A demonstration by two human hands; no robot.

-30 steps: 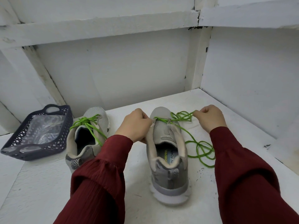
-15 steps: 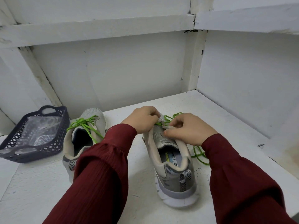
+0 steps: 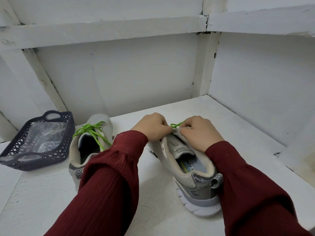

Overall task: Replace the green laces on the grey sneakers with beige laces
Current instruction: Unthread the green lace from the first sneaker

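Both hands, the left hand and right hand, pinch fingers together on the green lace at the front eyelets of the near sneaker, where a hard tug could snag it or tip the shoe toward the other sneaker.
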